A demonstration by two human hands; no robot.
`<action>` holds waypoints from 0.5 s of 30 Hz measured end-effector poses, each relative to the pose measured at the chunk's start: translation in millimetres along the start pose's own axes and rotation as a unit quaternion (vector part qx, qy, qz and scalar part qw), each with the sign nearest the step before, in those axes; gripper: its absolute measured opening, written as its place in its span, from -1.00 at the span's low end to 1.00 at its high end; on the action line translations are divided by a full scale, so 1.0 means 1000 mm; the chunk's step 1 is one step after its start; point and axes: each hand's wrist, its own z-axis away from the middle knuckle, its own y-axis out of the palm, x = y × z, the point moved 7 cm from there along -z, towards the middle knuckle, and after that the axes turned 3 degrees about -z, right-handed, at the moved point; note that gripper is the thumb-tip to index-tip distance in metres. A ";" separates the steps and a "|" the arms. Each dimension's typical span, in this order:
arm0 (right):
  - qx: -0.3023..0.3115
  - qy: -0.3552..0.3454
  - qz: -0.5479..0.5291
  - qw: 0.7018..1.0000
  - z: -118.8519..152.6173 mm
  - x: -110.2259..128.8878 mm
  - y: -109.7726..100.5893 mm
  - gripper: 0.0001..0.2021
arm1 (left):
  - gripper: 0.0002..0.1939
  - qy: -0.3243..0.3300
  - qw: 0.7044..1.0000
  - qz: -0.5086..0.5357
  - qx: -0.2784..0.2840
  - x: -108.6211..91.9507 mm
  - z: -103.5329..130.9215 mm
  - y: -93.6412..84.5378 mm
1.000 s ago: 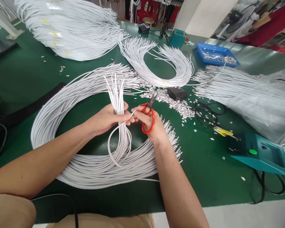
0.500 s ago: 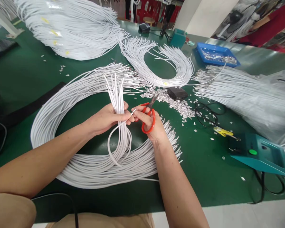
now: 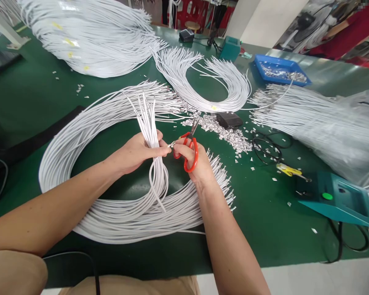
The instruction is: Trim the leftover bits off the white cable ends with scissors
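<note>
My left hand (image 3: 141, 150) is closed around a bunch of white cables (image 3: 148, 123), whose ends stick up above the thumb. Below the grip the bunch curves down into a large coil of white cables (image 3: 135, 223) on the table. Red-handled scissors (image 3: 194, 151) hang on my right hand (image 3: 197, 162), blades pointing up and away. Between the two hands shows a small pale cable tip (image 3: 171, 144), close to the right fingertips and the left thumb. Whether the right fingers pinch it is hard to make out.
Small silvery scraps (image 3: 224, 133) lie scattered beyond the hands, around a black block (image 3: 229, 120). More cable bundles (image 3: 92, 41) lie behind and at right. A blue tray (image 3: 281, 70) holds scraps. A teal device (image 3: 335, 198) and a yellow tool (image 3: 290, 170) sit at right.
The loose cable that looped out from the bunch at the left now lies in closer to it. Both hands and the scissors have shifted slightly to the left.
</note>
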 end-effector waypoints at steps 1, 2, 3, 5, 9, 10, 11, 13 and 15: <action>0.014 -0.005 -0.009 1.000 -0.001 0.001 0.001 -0.90 | -0.65 0.002 1.000 -0.010 -0.010 0.000 0.000 -0.001; 0.034 -0.010 -0.022 0.999 -0.001 0.002 0.002 -0.88 | -0.64 0.004 1.000 -0.017 -0.017 0.000 0.000 -0.002; 0.052 -0.016 -0.034 0.998 -0.002 0.002 0.003 -0.86 | -0.64 0.007 0.999 -0.022 -0.025 -0.001 0.000 -0.003; 0.045 -0.037 -0.041 0.997 -0.004 0.005 0.001 -0.83 | -0.63 0.011 0.999 -0.026 -0.038 -0.001 0.001 -0.004; -0.137 -0.093 0.042 0.985 0.001 0.012 -0.020 -0.83 | -0.63 0.011 0.999 -0.022 -0.046 -0.002 0.001 -0.003; -0.147 -0.095 0.060 0.983 0.002 0.012 -0.019 -0.81 | -0.63 0.010 0.999 -0.022 -0.046 -0.002 0.001 -0.003; -0.129 -0.088 0.071 0.985 0.003 0.011 -0.014 -0.79 | -0.63 0.010 0.999 -0.022 -0.047 -0.002 0.001 -0.003; -0.057 -0.062 0.071 0.994 0.003 0.008 0.000 -0.80 | -0.63 0.016 0.998 -0.022 -0.051 -0.002 0.001 -0.003; -0.020 -0.047 0.063 0.997 0.003 0.007 0.006 -0.82 | -0.64 0.021 0.998 -0.016 -0.049 -0.002 0.001 -0.003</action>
